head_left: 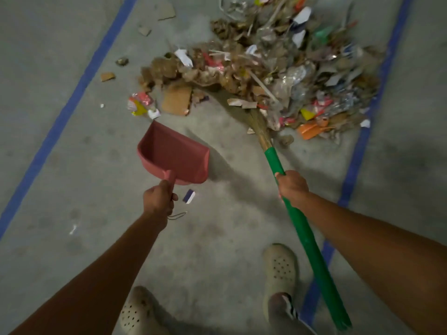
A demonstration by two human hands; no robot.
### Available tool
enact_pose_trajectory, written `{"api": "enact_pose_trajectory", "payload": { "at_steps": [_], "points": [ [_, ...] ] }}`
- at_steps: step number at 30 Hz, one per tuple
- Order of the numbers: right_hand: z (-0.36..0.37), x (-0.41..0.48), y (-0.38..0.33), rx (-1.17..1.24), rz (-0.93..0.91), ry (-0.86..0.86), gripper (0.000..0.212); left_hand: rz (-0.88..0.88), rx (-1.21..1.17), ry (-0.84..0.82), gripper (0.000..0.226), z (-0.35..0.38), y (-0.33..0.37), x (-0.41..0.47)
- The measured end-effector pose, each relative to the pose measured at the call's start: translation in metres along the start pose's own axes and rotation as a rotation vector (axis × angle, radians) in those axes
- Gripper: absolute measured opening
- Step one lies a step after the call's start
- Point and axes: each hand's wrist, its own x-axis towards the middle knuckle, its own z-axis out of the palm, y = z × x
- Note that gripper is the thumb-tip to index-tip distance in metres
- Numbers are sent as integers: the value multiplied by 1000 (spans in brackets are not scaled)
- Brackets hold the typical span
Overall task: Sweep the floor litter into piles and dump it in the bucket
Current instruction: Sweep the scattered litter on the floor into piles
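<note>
Gripping dustpan (174, 155) in left hand (158, 200), facing litter pile (278, 64) ahead-right; clutching broom (304, 228) in right hand (292, 187), pressing bristles (242, 110) into pile.

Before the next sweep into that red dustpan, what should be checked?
1. Grip of left hand on the dustpan handle: ok.
2. Grip of right hand on the broom handle: ok.
3. Broom's bristles reach the litter pile: ok.
4. Dustpan empty, with its open side towards the pile: ok.
5. Dustpan lip flat on the floor: cannot tell.
6. Bucket close by: cannot tell, none in view.
</note>
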Motion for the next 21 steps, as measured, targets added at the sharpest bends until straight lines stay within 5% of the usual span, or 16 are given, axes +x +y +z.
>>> {"api": "enact_pose_trajectory", "payload": {
  "at_steps": [10,21],
  "points": [
    [-125,10,9,351,-103,118,29,54,39,-93,53,111,59,-31],
    [-105,-86,-32,412,-126,48,28,40,53,-52,50,31,53,-51]
  ]
}}
